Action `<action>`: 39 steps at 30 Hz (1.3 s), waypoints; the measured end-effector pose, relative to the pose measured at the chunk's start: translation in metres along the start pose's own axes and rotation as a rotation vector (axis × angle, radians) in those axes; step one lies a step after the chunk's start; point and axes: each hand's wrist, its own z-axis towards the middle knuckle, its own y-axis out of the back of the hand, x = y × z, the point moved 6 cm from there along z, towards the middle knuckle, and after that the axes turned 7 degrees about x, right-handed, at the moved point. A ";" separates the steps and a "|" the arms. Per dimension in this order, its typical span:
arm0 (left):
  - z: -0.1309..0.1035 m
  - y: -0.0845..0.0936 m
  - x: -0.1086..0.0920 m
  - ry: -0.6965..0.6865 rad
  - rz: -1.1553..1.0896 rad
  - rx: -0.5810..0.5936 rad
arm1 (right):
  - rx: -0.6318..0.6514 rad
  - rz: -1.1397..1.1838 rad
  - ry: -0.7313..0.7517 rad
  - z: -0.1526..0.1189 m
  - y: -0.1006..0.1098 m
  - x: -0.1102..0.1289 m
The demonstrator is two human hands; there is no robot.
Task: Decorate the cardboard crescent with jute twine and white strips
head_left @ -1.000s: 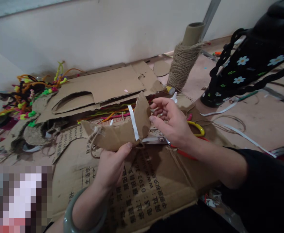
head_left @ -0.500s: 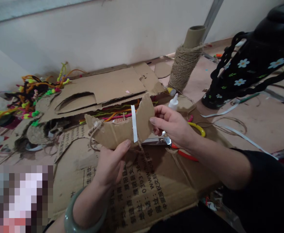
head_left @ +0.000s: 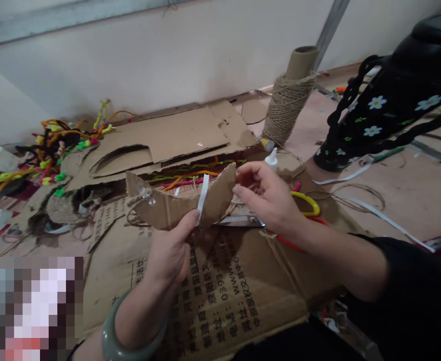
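Observation:
A crescent-shaped piece of cardboard (head_left: 175, 208) is held up in front of me, with a white strip (head_left: 204, 195) lying across its middle. My left hand (head_left: 171, 250) grips its lower edge, thumb on the near face by the strip's lower end. At the crescent's right tip, my right hand (head_left: 267, 193) pinches the edge; its fingertips are partly hidden. Twine and a clear, shiny blob (head_left: 147, 194) are at the left end. Behind and below the right hand lie scissors (head_left: 305, 203) with red and yellow handles, blades partly covered.
Printed cardboard (head_left: 220, 301) lies beneath my hands. A twine roll (head_left: 290, 100), a white-capped glue bottle (head_left: 272, 158) and a black flowered bottle (head_left: 378, 110) stand beyond. Colourful pipe cleaners (head_left: 50, 145) pile up at left; cut cardboard (head_left: 182, 128) lies at the back.
The crescent has tipped, its right tip dropping lower and its face foreshortened. The white strip now slants to the right. Both hands stay at the cardboard, and my view has shifted slightly upward.

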 end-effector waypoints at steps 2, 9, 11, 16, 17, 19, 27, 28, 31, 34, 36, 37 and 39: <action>-0.002 -0.001 0.000 0.002 0.017 -0.017 | -0.096 -0.218 0.208 -0.003 0.010 0.016; -0.010 -0.006 0.005 0.044 0.086 -0.022 | -0.031 -0.614 0.450 -0.007 0.000 0.035; -0.011 -0.007 0.004 0.018 0.135 -0.010 | -0.025 -0.669 0.403 -0.005 -0.002 0.033; -0.011 -0.007 0.001 -0.021 0.201 -0.005 | -0.020 -0.608 0.390 -0.006 -0.002 0.036; -0.011 -0.007 0.001 -0.021 0.185 -0.022 | -0.037 -0.591 0.417 -0.008 -0.001 0.038; -0.010 -0.004 0.000 -0.027 0.140 -0.063 | -0.054 -0.583 0.504 -0.014 -0.002 0.044; -0.005 -0.002 -0.007 -0.089 0.034 -0.054 | 0.070 -0.685 0.724 -0.032 -0.026 0.050; -0.005 -0.002 -0.007 -0.091 0.030 -0.046 | 0.079 -0.687 0.719 -0.032 -0.026 0.049; -0.005 -0.001 -0.007 -0.066 0.026 -0.048 | 0.080 -0.647 0.690 -0.030 -0.023 0.047; -0.005 0.001 -0.005 -0.044 0.029 -0.062 | 0.051 -0.577 0.661 -0.027 -0.014 0.046; -0.005 0.003 -0.004 -0.034 0.035 -0.069 | 0.023 -0.536 0.649 -0.027 -0.010 0.046; -0.005 0.003 -0.003 -0.033 0.040 -0.071 | 0.015 -0.524 0.650 -0.027 -0.009 0.046; -0.005 0.003 -0.003 -0.045 0.049 -0.063 | 0.032 -0.528 0.686 -0.031 -0.012 0.048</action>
